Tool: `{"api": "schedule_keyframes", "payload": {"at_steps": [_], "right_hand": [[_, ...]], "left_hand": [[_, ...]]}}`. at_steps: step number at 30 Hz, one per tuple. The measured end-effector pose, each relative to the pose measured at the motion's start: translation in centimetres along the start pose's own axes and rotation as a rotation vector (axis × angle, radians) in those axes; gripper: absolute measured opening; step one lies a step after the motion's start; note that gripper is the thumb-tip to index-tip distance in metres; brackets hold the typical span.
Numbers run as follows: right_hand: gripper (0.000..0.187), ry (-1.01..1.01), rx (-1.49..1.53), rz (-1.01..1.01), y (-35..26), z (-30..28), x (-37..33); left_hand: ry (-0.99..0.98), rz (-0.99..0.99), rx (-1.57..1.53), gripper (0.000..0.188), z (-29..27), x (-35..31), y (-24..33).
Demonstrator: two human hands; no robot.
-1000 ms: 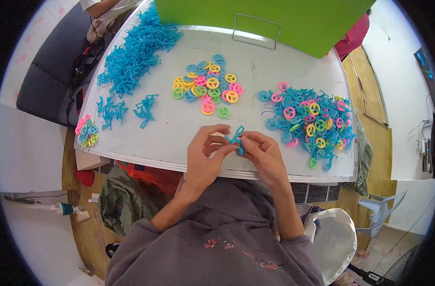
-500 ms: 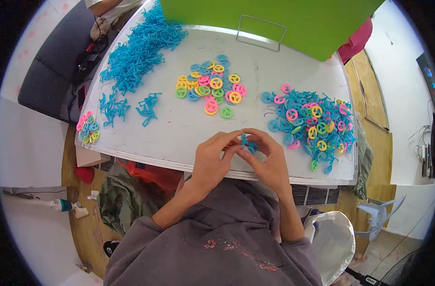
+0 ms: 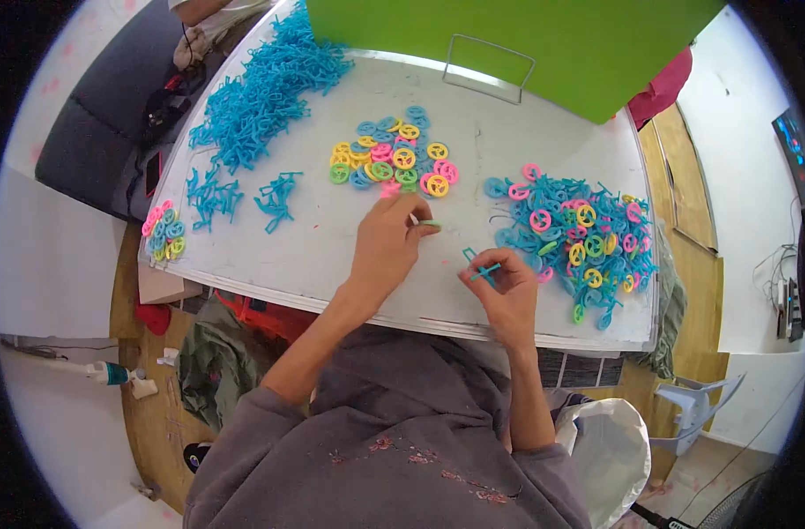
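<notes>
Between the thumb and fingers of my left hand [image 3: 383, 245] is a small green plastic wheel [image 3: 430, 226], seen nearly edge-on. That hand is over the table, just in front of the pile of coloured wheels [image 3: 381, 152] in yellow, pink, green and blue. My right hand [image 3: 510, 295] pinches a thin blue plastic piece [image 3: 486, 272] with crossing arms and a loop-like end. It is close to the right-hand heap [image 3: 579, 231], where blue pieces and coloured wheels lie mixed together. The fingers partly cover both held parts.
A large heap of blue plastic pieces [image 3: 266, 93] covers the far left, with two smaller clusters before it. Several wheels [image 3: 164, 234] lie at the left edge. A green panel [image 3: 526, 44] with a wire handle stands at the back. A white bag [image 3: 610, 454] is below right.
My hands were together over the front edge with a blue piece between them. They have parted: the left moved up and took a green wheel, the right keeps a blue piece.
</notes>
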State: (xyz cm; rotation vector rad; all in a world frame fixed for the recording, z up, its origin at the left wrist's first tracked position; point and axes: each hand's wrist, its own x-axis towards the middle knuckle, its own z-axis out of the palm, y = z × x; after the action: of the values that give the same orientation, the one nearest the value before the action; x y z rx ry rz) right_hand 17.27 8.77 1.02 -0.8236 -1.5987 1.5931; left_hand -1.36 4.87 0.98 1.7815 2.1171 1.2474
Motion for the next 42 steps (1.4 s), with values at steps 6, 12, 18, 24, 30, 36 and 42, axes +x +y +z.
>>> {"api": "schedule_keyframes", "payload": {"at_steps": [6,12,18,24,30,36,42], "right_hand": [[0.014,-0.012,0.006,-0.123,1.2,-0.1,0.2],[0.014,0.055,-0.03,-0.164,0.5,0.4,0.2],[0.014,0.064,-0.058,-0.11,0.9,0.5,0.5],[0.014,0.089,-0.025,-0.055,0.4,0.5,0.3],[0.018,0.093,-0.198,0.07,-0.1,0.8,0.3],[0.026,0.172,-0.06,0.112,1.9,0.8,0.3],[0.025,0.18,0.0,0.081,0.2,1.5,0.3]], "left_hand": [[-0.112,-0.427,-0.91,0.014,0.0,-2.5,1.8],[-0.322,-0.544,-1.11,0.013,0.3,-3.1,2.1],[-0.245,-0.628,-1.306,0.016,0.9,-3.8,2.1],[-0.243,-0.568,-1.208,0.011,0.9,-3.3,2.5],[-0.157,-0.555,-0.995,0.003,1.6,-3.4,3.1],[-0.021,-0.371,-0.618,0.006,2.3,-3.9,3.9],[0.011,-0.435,-0.848,0.011,1.8,-3.1,3.3]]}}
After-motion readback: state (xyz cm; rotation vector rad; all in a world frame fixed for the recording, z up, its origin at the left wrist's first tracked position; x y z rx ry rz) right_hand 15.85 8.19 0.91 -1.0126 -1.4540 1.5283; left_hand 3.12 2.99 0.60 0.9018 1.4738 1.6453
